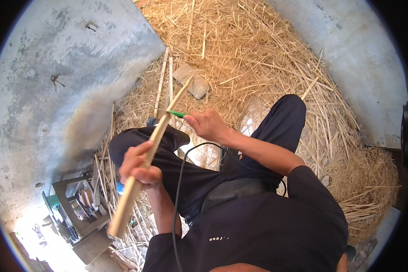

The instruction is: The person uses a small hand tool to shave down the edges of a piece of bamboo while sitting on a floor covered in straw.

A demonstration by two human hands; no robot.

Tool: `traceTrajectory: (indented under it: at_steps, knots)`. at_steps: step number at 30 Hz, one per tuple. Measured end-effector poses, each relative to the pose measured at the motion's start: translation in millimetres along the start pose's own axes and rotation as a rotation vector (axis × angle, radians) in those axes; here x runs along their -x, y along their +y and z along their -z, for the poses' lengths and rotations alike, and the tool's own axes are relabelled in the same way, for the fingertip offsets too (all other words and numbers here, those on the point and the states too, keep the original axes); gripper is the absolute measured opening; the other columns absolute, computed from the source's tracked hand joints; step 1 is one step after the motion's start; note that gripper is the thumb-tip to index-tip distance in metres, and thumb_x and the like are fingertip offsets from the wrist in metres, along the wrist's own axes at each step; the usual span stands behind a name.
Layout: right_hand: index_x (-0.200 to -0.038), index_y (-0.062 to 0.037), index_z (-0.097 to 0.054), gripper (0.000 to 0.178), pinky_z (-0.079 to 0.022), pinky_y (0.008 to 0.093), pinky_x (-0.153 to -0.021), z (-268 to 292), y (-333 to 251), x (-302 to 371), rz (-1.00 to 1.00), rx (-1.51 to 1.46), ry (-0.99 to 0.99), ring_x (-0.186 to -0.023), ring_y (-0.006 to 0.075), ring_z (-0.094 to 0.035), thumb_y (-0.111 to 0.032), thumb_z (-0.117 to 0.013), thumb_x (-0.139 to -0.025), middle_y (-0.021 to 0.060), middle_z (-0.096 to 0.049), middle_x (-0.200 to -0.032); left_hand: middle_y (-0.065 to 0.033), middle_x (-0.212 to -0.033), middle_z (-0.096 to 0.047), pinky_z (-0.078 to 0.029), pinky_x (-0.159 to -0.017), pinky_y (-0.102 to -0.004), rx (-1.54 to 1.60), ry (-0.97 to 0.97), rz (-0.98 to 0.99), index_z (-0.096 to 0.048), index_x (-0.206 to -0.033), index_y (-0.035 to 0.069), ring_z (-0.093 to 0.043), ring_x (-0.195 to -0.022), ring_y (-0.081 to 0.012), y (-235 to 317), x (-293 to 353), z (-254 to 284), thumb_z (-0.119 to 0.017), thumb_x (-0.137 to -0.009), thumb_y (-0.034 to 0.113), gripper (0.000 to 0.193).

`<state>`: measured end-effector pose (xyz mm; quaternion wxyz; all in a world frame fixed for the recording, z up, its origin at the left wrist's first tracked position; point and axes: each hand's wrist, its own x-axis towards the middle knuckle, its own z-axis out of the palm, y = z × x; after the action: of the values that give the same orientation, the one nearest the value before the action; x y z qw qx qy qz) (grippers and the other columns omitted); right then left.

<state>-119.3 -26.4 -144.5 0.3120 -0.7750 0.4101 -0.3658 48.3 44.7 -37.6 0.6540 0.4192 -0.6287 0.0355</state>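
- Pale strip, by its look split bamboo or similar wood: held aslant in the air above the bent left leg, thin end up toward the loose shavings on the floor, wider-looking end down at the lower left, a little blurred.
- Left grip: closed around the strip, not far from its middle, with fingers and thumb from two sides.
- Right grip: closed on a green-handled tool, crossing the strip nearer to the thin end; hard to tell if truly touching or only in front. Blade not clear to see.
- Handling: probably light for such length, rather stiff along the wide part, more springy toward the thin end. If dry, likely not slippery; perhaps with sharp edges and splinters. Not very fragile, yet able to split along the grain.
- Where to take hold: best on the wide part, near the left grip, well apart from the tool. Better not by the thin end, likely to bend under pressure.
- Writing: small pale lettering on the dark shirt; on strip and tool, no label visible.
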Motion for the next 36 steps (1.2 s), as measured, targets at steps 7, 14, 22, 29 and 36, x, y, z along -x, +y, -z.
traceTrajectory:
  at_steps: [7, 14, 22, 29, 36]
  knots:
    - [-0.07, -0.004, -0.053, 0.039, -0.043, 0.0445, -0.045, -10.2, -15.1, -0.3, 0.02, -0.013, -0.106, -0.046, 0.0358, -0.055, -0.034, -0.047, -0.094, 0.0178, -0.05, -0.049, -0.0161, -0.056, -0.055, -0.037, -0.042, -0.0223, -0.171, 0.223, 0.064, -0.034, -0.078, 0.005, -0.044, -0.042, -0.0142, 4.6, -2.0, -5.6, -0.039, -0.094, 0.025, 0.026]
    - [-0.069, -0.0038, -0.055, 0.041, -0.043, 0.0431, -0.043, -1.2, -19.1, 2.7, -0.028, -0.01, -0.137, -0.043, 0.0349, -0.054, -0.035, -0.047, -0.095, 0.0175, -0.05, -0.048, -0.018, -0.056, -0.053, -0.035, -0.038, -0.0226, -0.063, 0.229, 0.025, -0.036, -0.074, 0.005, -0.043, -0.042, -0.0138, -2.1, -3.8, -7.9, -0.041, -0.09, 0.019, 0.022]
    - [-0.071, -0.0044, -0.059, 0.04, -0.044, 0.0452, -0.046, 5.5, -11.4, -3.8, -0.151, 0.24, -0.08, -0.047, 0.0356, -0.055, -0.036, -0.048, -0.094, 0.0177, -0.054, -0.053, -0.0198, -0.058, -0.055, -0.033, -0.04, -0.0235, 0.044, 0.102, 0.047, -0.038, -0.077, 0.005, -0.037, -0.042, -0.0123, 2.7, 4.0, -1.4, -0.04, -0.092, 0.022, 0.022]
    - [-0.066, -0.0048, -0.052, 0.047, -0.04, 0.0423, -0.041, -3.8, 23.2, 7.5, -0.165, 0.203, -0.125, -0.04, 0.03, -0.051, -0.039, -0.042, -0.096, 0.0147, -0.046, -0.045, -0.0192, -0.058, -0.054, -0.033, -0.04, -0.0245, 0.067, 0.091, 0.019, -0.039, -0.077, 0.003, -0.038, -0.043, -0.0127, 1.6, 4.0, -10.2, -0.041, -0.093, 0.023, 0.026]
    - [-0.066, -0.0049, -0.05, 0.043, -0.037, 0.0398, -0.038, 0.8, -17.7, 14.6, 0.112, -0.131, -0.044, -0.036, 0.0279, -0.046, -0.035, -0.044, -0.096, 0.0119, -0.038, -0.042, -0.016, -0.058, -0.053, -0.03, -0.038, -0.0224, -0.016, 0.074, -0.014, -0.042, -0.08, 0.002, -0.035, -0.041, -0.0092, 0.8, 2.4, -10.8, -0.045, -0.093, 0.05, 0.05]
